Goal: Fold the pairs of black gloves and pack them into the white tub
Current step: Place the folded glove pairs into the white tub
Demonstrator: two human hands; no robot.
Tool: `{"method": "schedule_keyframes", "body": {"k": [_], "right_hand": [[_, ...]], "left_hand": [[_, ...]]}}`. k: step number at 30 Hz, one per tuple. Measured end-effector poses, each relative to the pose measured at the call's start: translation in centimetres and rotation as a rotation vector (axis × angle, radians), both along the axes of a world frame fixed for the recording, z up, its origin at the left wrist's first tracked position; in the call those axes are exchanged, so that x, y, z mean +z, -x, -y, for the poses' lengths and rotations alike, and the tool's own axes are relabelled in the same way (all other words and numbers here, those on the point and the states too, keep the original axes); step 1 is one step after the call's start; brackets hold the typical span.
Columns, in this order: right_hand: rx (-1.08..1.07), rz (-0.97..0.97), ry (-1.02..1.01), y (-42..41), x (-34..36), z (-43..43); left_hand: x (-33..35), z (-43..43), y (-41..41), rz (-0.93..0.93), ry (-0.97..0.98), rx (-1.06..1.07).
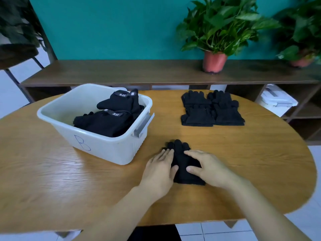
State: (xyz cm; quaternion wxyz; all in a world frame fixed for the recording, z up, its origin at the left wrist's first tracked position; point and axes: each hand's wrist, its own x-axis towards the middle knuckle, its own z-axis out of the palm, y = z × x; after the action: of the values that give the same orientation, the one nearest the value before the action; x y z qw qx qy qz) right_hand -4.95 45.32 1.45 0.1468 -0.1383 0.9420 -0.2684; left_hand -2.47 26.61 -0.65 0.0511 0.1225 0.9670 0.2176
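Observation:
A pair of black gloves [182, 161] lies flat on the wooden table [69, 185] in front of me, fingers pointing away. My left hand [160, 168] rests on its left side with straight fingers. My right hand [205, 168] presses its right side, fingers straight, thumb on the fabric. The white tub [97, 145], marked with a blue "B", stands to the left and holds several folded black gloves [111, 117]. Two more stacks of black gloves [212, 108] lie side by side at the far right of the table.
A low wooden shelf [121, 72] runs behind the table, carrying a potted plant [217, 37] and a second plant [302, 35] at the right edge. White lidded boxes [278, 100] sit in the shelf's lower right. The table's front edge is near my forearms.

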Motion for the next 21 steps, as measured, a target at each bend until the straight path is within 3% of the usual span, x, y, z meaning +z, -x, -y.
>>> {"method": "schedule_keyframes", "body": {"k": [5, 11, 21], "right_hand": [[0.119, -0.055, -0.058, 1.2, 2.5, 0.7], [0.292, 0.099, -0.190, 3.3, 2.7, 3.0], [0.275, 0.138, -0.217, 3.8, 2.6, 3.4]], "left_hand": [[0.8, 0.7, 0.7, -0.037, -0.009, 0.112], [0.9, 0.8, 1.2, 0.004, 0.010, 0.127], [-0.3, 0.5, 1.2, 0.079, -0.376, 0.222]]}}
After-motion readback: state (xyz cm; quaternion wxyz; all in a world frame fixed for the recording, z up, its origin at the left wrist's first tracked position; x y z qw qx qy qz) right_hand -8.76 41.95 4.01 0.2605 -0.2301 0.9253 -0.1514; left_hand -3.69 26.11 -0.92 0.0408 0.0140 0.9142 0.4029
